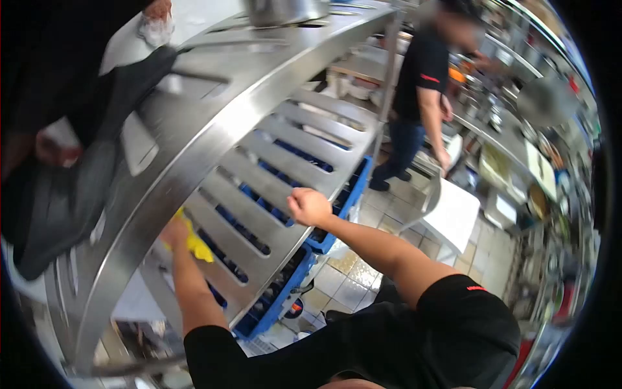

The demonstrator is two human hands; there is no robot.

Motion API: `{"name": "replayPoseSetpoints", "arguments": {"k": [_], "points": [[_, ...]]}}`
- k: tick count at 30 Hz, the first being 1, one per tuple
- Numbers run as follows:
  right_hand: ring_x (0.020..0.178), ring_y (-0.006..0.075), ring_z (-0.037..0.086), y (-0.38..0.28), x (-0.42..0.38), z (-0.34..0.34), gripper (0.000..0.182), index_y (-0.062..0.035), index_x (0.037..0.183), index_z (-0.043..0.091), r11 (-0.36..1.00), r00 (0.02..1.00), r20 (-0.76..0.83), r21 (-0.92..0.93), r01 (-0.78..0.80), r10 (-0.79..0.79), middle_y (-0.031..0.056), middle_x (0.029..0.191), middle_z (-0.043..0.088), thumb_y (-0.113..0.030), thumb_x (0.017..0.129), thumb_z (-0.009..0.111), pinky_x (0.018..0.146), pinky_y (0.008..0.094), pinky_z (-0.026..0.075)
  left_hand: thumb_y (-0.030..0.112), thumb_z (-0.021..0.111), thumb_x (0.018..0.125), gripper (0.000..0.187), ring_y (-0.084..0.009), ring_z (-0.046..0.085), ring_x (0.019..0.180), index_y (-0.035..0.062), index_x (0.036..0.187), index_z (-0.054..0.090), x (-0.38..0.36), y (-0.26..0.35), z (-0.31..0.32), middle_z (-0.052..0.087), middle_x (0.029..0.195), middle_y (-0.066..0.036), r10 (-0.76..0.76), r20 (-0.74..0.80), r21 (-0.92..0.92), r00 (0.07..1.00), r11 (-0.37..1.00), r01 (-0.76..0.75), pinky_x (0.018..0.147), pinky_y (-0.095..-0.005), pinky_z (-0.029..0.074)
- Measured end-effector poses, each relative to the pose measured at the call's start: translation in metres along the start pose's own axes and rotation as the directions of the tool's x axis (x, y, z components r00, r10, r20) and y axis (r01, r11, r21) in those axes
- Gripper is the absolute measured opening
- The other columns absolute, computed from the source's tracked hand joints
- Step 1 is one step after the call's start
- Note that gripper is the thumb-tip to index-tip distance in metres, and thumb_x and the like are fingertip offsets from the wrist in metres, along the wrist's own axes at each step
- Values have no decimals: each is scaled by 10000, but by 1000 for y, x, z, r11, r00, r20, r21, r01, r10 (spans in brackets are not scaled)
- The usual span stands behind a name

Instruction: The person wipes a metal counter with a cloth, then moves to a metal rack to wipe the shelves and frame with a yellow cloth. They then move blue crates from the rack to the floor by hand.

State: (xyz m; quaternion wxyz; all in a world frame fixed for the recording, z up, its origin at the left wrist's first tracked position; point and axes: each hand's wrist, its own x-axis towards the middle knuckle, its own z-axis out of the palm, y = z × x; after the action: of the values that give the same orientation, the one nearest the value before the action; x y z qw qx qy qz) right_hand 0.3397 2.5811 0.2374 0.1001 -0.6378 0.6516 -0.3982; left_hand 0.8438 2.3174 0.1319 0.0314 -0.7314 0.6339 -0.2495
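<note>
My left hand (173, 233) is closed on a yellow cloth (196, 242). It reaches under the upper steel counter and presses the cloth on the slotted metal shelf (259, 170); part of the hand is blurred. Closer to the shelf's outer edge, my right hand (310, 206) rests on the slats in a fist, with no object visible in it. Through the long slots and past the edge I see blue crates (278, 295) with dark contents below.
Above the shelf runs a steel counter (223, 123) with a metal pot (288, 11). Another person (421, 91) stands beyond, one hand at a white chair (447, 217). Dark cloth-like items (71, 207) hang at left. A worktop with kitchenware (499, 136) lines the right.
</note>
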Motion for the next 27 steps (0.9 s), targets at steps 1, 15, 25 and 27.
{"name": "replayPoseSetpoints", "arguments": {"k": [1, 15, 25, 27], "points": [[855, 402, 646, 2, -1, 3, 270, -53, 845, 597, 1000, 1000, 12, -6, -3, 3, 195, 856, 660, -311, 904, 543, 751, 520, 517, 419, 518, 924, 353, -305, 604, 1166, 182, 1058, 743, -16, 1, -55, 679, 1206, -69, -75, -94, 48, 993, 996, 80, 991, -508, 447], [878, 383, 640, 0, -3, -1, 204, -55, 850, 569, 999, 1000, -1, -33, -18, 18, 175, 843, 651, -247, 902, 521, 757, 502, 513, 541, 399, 969, 604, -369, 561, 1152, 49, 1173, 685, -37, -49, -97, 604, 1257, -171, -414, 286, 60, 864, 908, 415, 896, -495, 483], [934, 401, 647, 4, -1, 2, 233, -45, 918, 608, 999, 999, 40, -20, -31, 32, 208, 955, 673, -261, 891, 525, 806, 526, 521, 620, 341, 959, 751, -422, 480, 1286, -5, 1276, 613, -174, -47, -155, 513, 1386, -240, -404, 437, -9, 803, 891, 453, 992, -558, 424], [908, 400, 658, 9, 1, 7, 211, -56, 924, 618, 999, 1000, 16, -31, -20, 21, 200, 940, 680, -256, 887, 558, 789, 518, 531, 616, 316, 966, 794, -426, 468, 1302, -48, 1346, 531, -207, -48, -112, 485, 1425, -240, -392, 354, 120, 849, 920, 374, 1056, -570, 357]]}}
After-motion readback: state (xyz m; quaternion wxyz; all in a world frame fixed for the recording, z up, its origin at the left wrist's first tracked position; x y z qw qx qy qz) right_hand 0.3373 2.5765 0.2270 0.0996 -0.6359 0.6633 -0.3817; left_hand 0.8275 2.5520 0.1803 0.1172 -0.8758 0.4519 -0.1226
